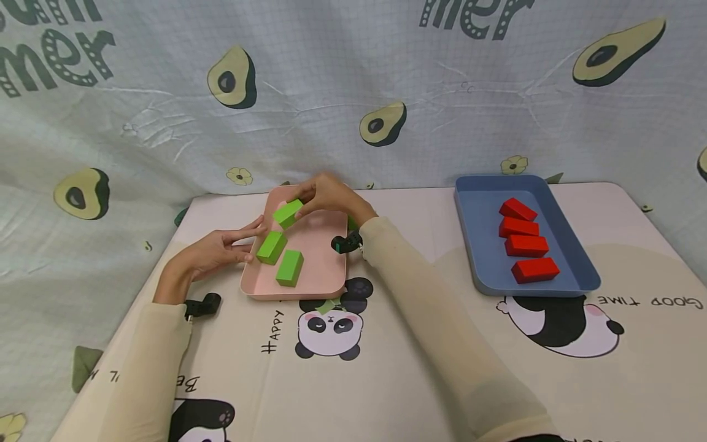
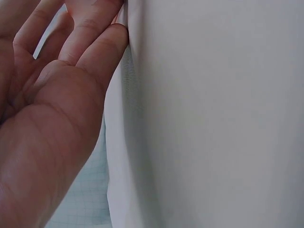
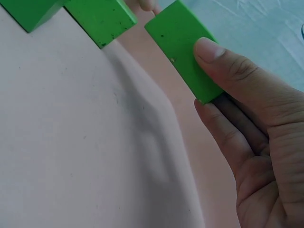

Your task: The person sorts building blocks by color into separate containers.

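Observation:
My right hand point(image 1: 326, 195) pinches a green block point(image 1: 288, 213) between thumb and fingers at the far left of a pink tray point(image 1: 323, 270). That block point(image 3: 183, 50) appears tilted in the right wrist view. Two more green blocks, a left one point(image 1: 271, 247) and a nearer one point(image 1: 289, 268), lie in the tray. At the tray's left rim, my left hand point(image 1: 218, 248) rests with its fingers mostly straight. The left wrist view shows the palm side of this hand point(image 2: 57, 104) beside a pale surface.
A blue tray point(image 1: 486, 258) on the right holds several red blocks point(image 1: 527, 245) in a row. Part of a green thing point(image 1: 351, 223) shows beside the right wrist, mostly hidden. A patterned cloth point(image 1: 309, 73) hangs behind the table point(image 1: 409, 368).

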A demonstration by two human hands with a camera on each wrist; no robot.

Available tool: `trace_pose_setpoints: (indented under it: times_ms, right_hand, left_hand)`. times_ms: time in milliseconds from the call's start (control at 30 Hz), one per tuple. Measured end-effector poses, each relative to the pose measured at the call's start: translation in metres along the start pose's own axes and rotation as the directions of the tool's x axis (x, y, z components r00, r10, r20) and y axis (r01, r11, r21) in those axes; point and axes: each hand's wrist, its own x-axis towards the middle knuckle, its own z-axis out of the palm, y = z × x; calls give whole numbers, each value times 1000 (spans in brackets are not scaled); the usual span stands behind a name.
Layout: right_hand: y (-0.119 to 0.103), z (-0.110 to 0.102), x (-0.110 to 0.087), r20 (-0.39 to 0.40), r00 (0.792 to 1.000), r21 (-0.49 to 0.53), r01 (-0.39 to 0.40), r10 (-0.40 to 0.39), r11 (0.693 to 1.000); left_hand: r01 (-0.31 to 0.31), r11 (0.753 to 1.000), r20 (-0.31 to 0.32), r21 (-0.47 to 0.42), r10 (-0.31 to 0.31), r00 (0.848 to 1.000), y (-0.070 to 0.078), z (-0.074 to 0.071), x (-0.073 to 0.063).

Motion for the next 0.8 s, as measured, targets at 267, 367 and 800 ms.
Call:
trace_pose_setpoints:
  times_ms: [267, 367, 800]
  right_hand:
    - [6, 0, 3, 12, 1000, 16, -24, 24, 1000]
    - [5, 0, 4, 32, 998, -23, -53, 54, 998]
    - [6, -1, 6, 161, 976, -111, -130, 147, 985]
  left_hand:
    - [8, 1000, -9, 12, -8, 1000, -1, 0, 1]
    - [-5, 1000, -6, 22, 6, 1000, -1, 0, 0]
    - [-6, 1000, 1, -10, 6, 1000, -2, -1, 2]
